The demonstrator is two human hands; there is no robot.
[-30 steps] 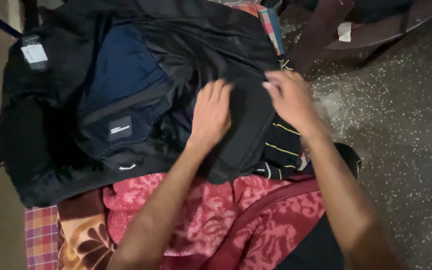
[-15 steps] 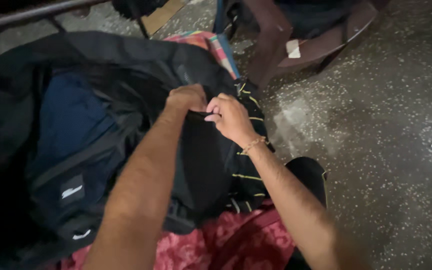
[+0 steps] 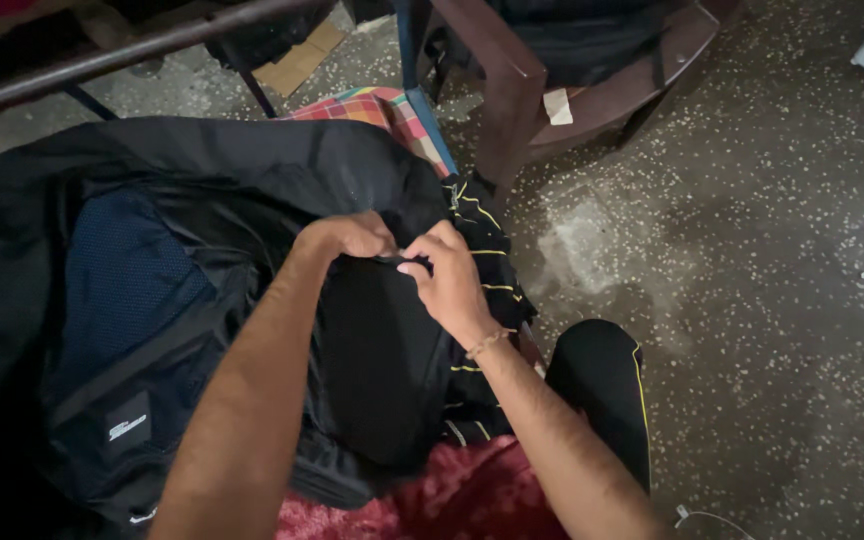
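A large black jacket [image 3: 252,170] with a dark blue mesh lining [image 3: 122,280] lies spread over cloth on the floor. My left hand [image 3: 347,238] and my right hand [image 3: 447,280] meet at the top edge of a black padded panel [image 3: 377,370] on the jacket, and both pinch the fabric there. A black garment with thin yellow stripes [image 3: 487,270] lies under the jacket's right side, just beside my right hand. A thin bracelet sits on my right wrist.
A red patterned blanket [image 3: 452,495] lies at the bottom. A checked cloth [image 3: 372,105] shows beyond the jacket. A dark wooden chair [image 3: 512,80] stands at the top, a metal bar [image 3: 122,50] at top left. Speckled stone floor [image 3: 752,250] lies right.
My hands went from lying flat and apart on the jacket to meeting at the panel's top edge and pinching it. The view shifted right, showing more floor.
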